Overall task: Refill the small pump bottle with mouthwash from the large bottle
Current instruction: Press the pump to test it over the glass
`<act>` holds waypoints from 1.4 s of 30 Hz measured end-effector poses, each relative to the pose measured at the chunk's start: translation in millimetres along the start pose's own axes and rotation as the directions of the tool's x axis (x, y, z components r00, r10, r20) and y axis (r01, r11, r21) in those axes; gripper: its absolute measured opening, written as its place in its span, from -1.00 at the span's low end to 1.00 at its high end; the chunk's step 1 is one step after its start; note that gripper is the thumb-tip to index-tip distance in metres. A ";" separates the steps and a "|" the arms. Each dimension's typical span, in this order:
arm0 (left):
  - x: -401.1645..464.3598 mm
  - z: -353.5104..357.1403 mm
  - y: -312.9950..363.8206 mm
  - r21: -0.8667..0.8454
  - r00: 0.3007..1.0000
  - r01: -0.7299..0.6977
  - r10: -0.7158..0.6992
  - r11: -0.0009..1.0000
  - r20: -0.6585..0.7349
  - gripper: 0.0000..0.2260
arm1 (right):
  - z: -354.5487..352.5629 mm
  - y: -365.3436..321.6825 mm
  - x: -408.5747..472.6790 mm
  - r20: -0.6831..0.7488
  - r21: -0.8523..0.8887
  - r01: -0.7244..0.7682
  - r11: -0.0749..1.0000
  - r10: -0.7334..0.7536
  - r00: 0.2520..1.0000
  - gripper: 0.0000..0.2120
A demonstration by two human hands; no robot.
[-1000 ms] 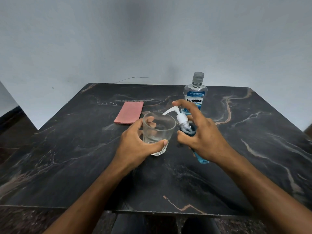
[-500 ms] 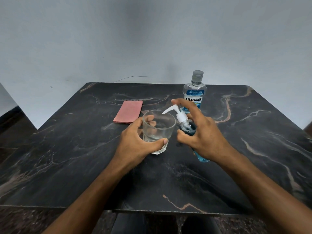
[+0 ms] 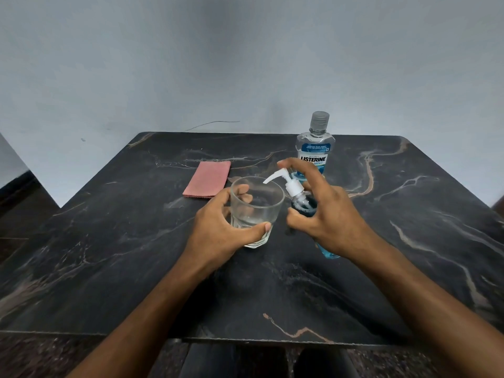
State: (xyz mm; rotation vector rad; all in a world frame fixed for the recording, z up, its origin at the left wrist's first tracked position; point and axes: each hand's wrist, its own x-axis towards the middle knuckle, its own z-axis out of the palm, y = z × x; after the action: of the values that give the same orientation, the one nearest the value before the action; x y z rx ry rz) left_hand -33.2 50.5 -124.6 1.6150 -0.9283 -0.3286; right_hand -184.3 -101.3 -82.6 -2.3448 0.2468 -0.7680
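Note:
My right hand (image 3: 328, 211) grips the small pump bottle (image 3: 302, 201), which holds blue mouthwash and is tilted left; the index finger lies on top of its white pump head (image 3: 286, 181). The pump's nozzle points over the rim of a clear glass (image 3: 255, 211). My left hand (image 3: 222, 227) holds that glass on the table, thumb in front and fingers behind. A little clear liquid lies in the bottom of the glass. The large Listerine bottle (image 3: 315, 148) stands capped and upright just behind my right hand.
A folded pink cloth (image 3: 207, 179) lies on the dark marble table (image 3: 109, 241), behind and left of the glass. A grey wall runs behind the table. The table's front edge is close to my body.
Both hands, the glass and the pump bottle stay almost where they were. The pump head still sits under my index finger with the nozzle over the glass.

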 end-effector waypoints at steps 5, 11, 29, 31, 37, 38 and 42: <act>2.9 0.2 -2.4 -0.024 0.999 0.014 -0.015 1.000 -0.042 -0.29 | 0.6 1.1 0.0 -0.020 0.034 -0.020 0.999 0.021 1.000 -0.19; 16.4 -4.8 -1.7 -0.026 0.995 0.043 -0.046 0.999 -0.090 -0.28 | 0.9 -3.0 6.7 -0.079 0.090 -0.031 0.995 0.038 0.996 -0.20; 98.5 15.8 -11.1 0.072 0.986 0.099 -0.087 0.993 -0.144 -0.22 | 4.7 -5.7 5.3 -0.152 0.256 -0.176 0.951 0.219 0.964 -0.35; 104.5 20.3 -13.1 0.092 0.986 0.103 -0.090 0.990 -0.139 -0.25 | 4.7 -8.9 4.6 -0.136 0.290 -0.192 0.938 0.239 0.962 -0.34; 121.2 33.3 -20.4 0.093 0.980 0.147 -0.132 0.985 -0.146 -0.31 | 9.5 -10.0 3.0 -0.154 0.346 -0.188 0.919 0.253 0.955 -0.32; 122.6 34.6 -21.3 0.092 0.980 0.149 -0.134 0.985 -0.148 -0.31 | 11.0 -8.3 3.0 -0.154 0.362 -0.196 0.911 0.266 0.952 -0.31; 125.4 37.0 -23.6 0.109 0.979 0.148 -0.130 0.983 -0.155 -0.31 | 15.1 -4.0 2.8 -0.157 0.401 -0.200 0.894 0.281 0.947 -0.33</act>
State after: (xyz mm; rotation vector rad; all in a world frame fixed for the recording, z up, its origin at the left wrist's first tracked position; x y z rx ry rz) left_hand 32.2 -65.1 -122.6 1.7947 -0.7355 -0.2492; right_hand -173.3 -91.3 -88.1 -1.8261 0.4325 -0.8553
